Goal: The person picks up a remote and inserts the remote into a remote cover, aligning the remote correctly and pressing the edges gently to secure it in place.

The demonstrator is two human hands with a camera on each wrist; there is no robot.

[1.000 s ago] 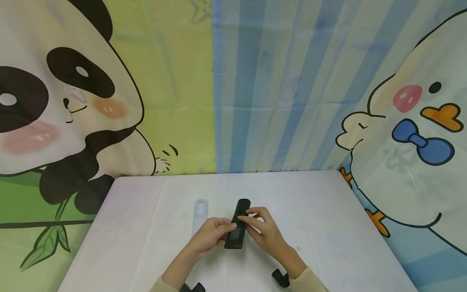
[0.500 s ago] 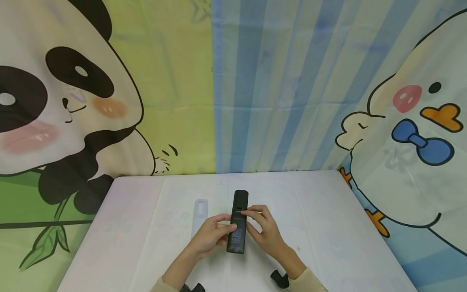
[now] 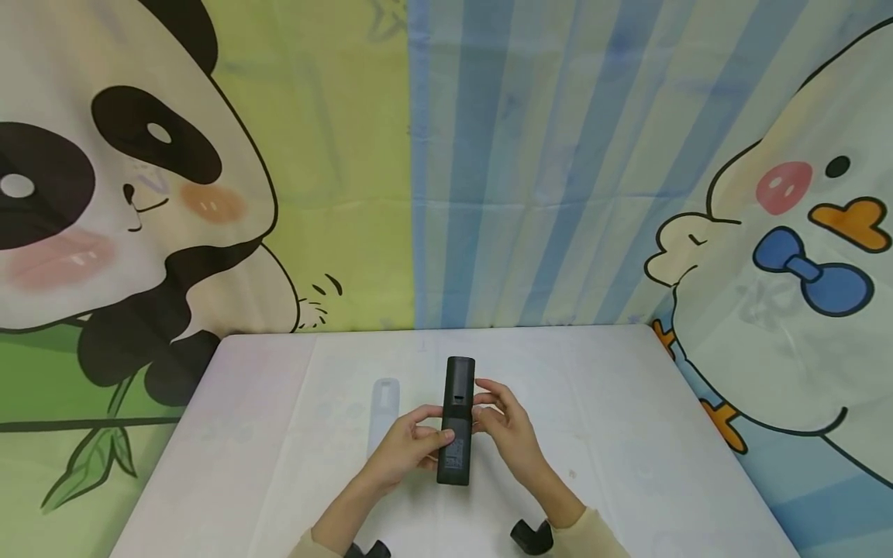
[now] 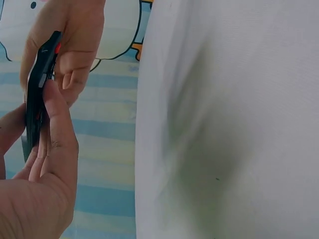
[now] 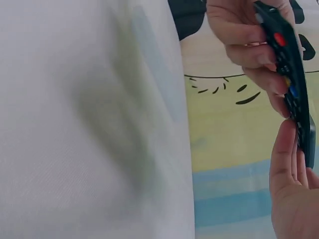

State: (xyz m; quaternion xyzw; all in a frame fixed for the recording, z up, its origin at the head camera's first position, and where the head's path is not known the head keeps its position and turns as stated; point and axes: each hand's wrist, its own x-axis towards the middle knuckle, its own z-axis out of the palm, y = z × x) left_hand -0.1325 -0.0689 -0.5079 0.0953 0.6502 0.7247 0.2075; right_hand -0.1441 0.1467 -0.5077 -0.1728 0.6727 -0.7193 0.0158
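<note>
Pinching black remote (image 3: 457, 418), left hand (image 3: 401, 448); label (image 3: 453, 454) on back, coloured buttons (image 5: 280, 39) on front; right hand (image 3: 513, 435), grip unclear

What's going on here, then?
A person's left hand grips a black remote control above a white table, buttons facing down. The right hand is at its right edge, though whether it grips there is unclear. A pale, flat strip lies on the table, partly hidden behind the left hand.

The remote control (image 3: 459, 421) is long, thin and black. It is up above the white worktop (image 3: 600, 442), back side up, with its red, yellow and blue buttons (image 5: 279, 39) facing down.
</note>
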